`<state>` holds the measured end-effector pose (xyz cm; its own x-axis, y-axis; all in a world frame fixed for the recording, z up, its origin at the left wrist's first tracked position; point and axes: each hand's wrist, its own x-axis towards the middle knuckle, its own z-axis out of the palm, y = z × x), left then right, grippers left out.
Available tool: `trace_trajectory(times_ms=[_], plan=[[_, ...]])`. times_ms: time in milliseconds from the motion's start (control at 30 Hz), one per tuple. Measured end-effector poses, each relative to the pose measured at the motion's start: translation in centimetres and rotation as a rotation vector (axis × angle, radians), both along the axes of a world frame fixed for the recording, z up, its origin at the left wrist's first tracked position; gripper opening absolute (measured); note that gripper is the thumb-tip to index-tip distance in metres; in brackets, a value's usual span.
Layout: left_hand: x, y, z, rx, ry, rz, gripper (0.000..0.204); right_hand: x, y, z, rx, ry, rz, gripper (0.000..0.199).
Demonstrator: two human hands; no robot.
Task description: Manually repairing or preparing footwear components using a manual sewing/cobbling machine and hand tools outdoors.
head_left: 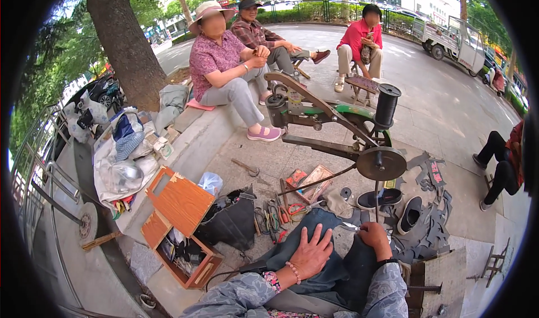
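Right hand (375,236): fingers curled together and clamped on a silvery pointed tool (351,227); the fist hid its rear end, so its kind was hard to tell
Left hand (307,253): fingers spread apart, palm down on the dark cloth (339,267)
Dark cloth: draped in soft folds over the lap, partly covered by the left hand and the patterned sleeves (236,295); whether the tool's tip touched it could not be told
Black bag (229,219): slumped, its contents too dark to make out
Wooden box (191,262): orange-brown and grained, its jumble of contents half hidden
Person at the right rim (508,160): cut off, head out of view
Sewing machine (306,117): worn metal with green parts, a round wheel and a black spool (387,107)
Scraps (432,228): thin, dark, flat, irregular pieces in an overlapping heap
Shoes beside the scraps: two, both dark, one (387,198) partly behind the machine's leg, the other (411,214) pale-lined
Seated people ahead: three
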<state>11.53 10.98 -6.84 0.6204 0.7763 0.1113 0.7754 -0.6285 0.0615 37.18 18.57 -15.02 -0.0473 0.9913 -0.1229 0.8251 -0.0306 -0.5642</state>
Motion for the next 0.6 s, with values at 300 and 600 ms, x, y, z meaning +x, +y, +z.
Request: trace_trajectory(times_ms=[300,600], plan=[[-0.6,0.1,-0.2,0.003,-0.003,-0.004,0.042,-1.7,0.3,2.0,-0.045,0.025,0.003,0.027],[-0.8,-0.7,1.3,0.034,0.000,0.001,0.041,-3.2,1.0,1.8,-0.035,0.078,0.101,0.029]])
